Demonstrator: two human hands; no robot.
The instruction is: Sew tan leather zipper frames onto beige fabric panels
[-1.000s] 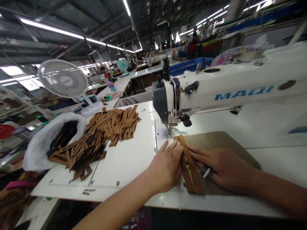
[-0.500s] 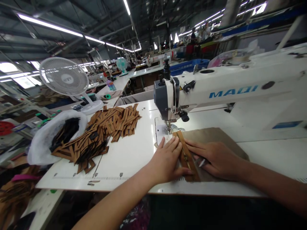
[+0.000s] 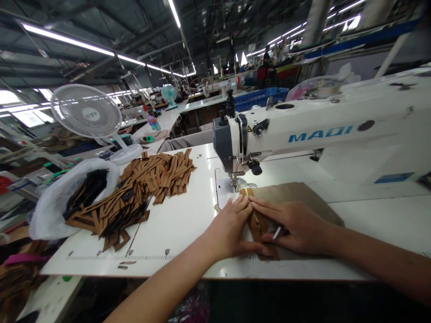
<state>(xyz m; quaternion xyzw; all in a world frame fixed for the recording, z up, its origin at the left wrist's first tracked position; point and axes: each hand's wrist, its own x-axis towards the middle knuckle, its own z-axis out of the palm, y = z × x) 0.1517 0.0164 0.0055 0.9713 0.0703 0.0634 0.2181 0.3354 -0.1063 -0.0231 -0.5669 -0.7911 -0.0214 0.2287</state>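
Closest in, a brown zipper strip point(image 3: 257, 225) lies along olive fabric point(image 3: 299, 197), just in front of the sewing-machine head point(image 3: 229, 143). Both hands press it, apparently keeping it straight. The left hand point(image 3: 225, 231) has fingers together, thumb spread; the right hand point(image 3: 299, 224) points forward, its lower fingers seemingly pinching a slim pale tool point(image 3: 277, 232). Left of the sewing-machine head, heaped strips point(image 3: 141, 188) sit handy.

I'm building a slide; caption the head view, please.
Left hand and right hand on a brown zipper near the sewing machine, brown strips heaped leftward.
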